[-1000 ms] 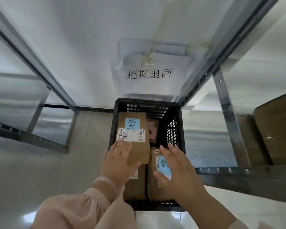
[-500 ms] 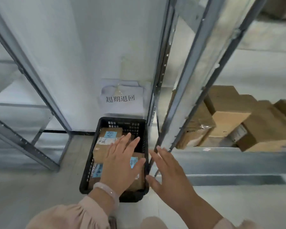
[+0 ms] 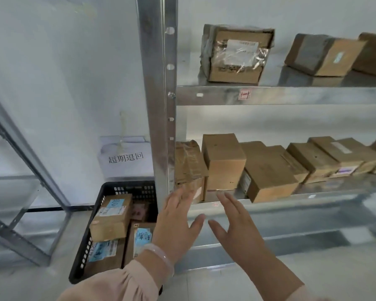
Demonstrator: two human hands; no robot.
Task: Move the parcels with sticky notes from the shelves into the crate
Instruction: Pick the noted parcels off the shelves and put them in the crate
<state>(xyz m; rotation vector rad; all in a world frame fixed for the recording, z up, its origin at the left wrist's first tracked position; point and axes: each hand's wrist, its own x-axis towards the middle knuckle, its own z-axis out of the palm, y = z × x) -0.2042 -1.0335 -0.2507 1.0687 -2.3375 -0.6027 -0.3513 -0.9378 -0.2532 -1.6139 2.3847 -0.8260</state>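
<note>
parcels (image 3: 224, 161) on shelf just beyond fingertips | left hand (image 3: 176, 222), right hand (image 3: 237, 227) spread, empty

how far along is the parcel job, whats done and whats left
Done: the black crate already holds several parcels with blue sticky notes, such as the top one. In hand: nothing; the left hand and right hand are open and empty, raised toward the lower shelf. Left: many shelf parcels; one upper parcel shows a bluish mark, possibly a note.
</note>
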